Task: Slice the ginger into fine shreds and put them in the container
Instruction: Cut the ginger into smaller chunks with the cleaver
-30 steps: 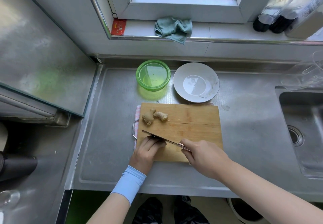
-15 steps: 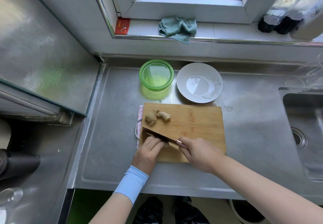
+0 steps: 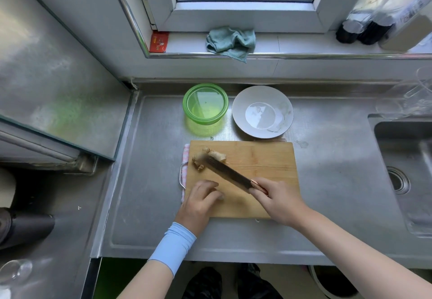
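A bamboo cutting board [image 3: 261, 156] lies on the steel counter. Knobbly ginger pieces [image 3: 216, 155] sit at its far left corner. My right hand [image 3: 278, 201] grips the handle of a knife [image 3: 225, 171]. The dark blade angles up and left, and its blurred tip reaches the ginger pieces. My left hand [image 3: 199, 199] rests on the board's near left part, fingers curled over a small pale ginger bit [image 3: 221, 197] that is mostly hidden. A green round container [image 3: 205, 121] stands beyond the board, left of a white bowl [image 3: 284, 121].
A sink [image 3: 406, 172] lies at the right, with clear glassware [image 3: 411, 97] behind it. A teal cloth [image 3: 230, 41] and dark bottles [image 3: 360, 32] sit on the window sill. A pink checked cloth [image 3: 184, 158] peeks from under the board's left edge. A black cylinder [image 3: 25, 228] lies far left.
The knife has left my left fingers and swung up and away across the board toward the ginger pieces. My left hand has curled its fingers in and stayed on the near left part.
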Action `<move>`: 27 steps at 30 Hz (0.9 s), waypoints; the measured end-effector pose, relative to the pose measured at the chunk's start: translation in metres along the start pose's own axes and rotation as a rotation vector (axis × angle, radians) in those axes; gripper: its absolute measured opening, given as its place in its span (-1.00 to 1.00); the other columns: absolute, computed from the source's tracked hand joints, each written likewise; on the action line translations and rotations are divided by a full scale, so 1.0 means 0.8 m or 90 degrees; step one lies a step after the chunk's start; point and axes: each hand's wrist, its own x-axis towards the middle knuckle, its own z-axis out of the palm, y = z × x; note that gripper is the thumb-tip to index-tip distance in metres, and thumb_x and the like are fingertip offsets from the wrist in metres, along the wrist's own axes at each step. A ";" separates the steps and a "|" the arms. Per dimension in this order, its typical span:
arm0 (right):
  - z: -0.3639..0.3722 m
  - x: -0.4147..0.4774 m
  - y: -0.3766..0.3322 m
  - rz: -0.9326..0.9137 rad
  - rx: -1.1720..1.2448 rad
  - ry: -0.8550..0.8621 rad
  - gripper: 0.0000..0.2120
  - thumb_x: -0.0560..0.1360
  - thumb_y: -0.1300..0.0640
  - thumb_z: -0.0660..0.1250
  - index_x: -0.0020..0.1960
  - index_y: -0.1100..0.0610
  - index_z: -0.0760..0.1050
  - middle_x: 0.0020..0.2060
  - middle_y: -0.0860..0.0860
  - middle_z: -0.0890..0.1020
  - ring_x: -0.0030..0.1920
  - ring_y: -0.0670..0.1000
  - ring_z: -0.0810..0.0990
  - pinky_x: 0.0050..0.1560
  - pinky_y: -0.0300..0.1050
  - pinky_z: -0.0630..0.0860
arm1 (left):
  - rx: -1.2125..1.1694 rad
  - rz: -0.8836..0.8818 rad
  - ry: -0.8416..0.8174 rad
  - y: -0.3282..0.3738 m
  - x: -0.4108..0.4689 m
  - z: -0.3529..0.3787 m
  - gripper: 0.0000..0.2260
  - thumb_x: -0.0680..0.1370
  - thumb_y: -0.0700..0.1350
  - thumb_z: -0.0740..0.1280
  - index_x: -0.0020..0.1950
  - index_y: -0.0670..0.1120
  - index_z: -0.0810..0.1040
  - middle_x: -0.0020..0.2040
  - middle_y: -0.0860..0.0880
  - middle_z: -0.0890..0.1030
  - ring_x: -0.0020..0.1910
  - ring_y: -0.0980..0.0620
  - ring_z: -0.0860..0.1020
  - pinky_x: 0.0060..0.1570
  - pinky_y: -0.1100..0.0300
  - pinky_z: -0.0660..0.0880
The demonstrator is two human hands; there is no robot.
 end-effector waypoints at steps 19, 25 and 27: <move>-0.007 -0.019 0.058 -0.024 -0.233 0.284 -0.55 0.54 -0.06 0.38 0.41 -0.26 0.43 -0.01 -0.18 0.64 -0.10 0.02 0.64 -0.29 -0.07 0.49 | -0.097 -0.132 -0.079 -0.013 0.063 0.017 -0.90 0.42 -0.19 0.55 -0.14 -0.11 0.65 -0.11 0.00 0.61 -0.11 0.06 0.53 0.02 0.32 0.41; -0.011 -0.017 0.066 -0.115 -0.259 0.370 -0.51 0.43 0.02 0.54 0.33 -0.16 0.52 -0.28 -0.07 0.53 -0.34 0.10 0.53 -0.38 -0.08 0.34 | -0.103 -0.190 -0.052 0.002 0.067 0.007 -0.93 0.44 -0.10 0.46 -0.19 -0.09 0.67 -0.14 0.02 0.63 -0.10 0.05 0.55 0.08 0.19 0.45; -0.017 -0.018 0.068 -0.143 -0.277 0.368 -0.51 0.44 0.00 0.52 0.33 -0.16 0.49 -0.29 -0.06 0.51 -0.33 0.10 0.50 -0.35 -0.08 0.30 | -0.100 -0.301 0.067 0.004 0.076 -0.014 -0.84 0.49 -0.06 0.30 -0.19 -0.07 0.64 -0.12 0.01 0.64 -0.02 -0.03 0.59 0.16 0.07 0.45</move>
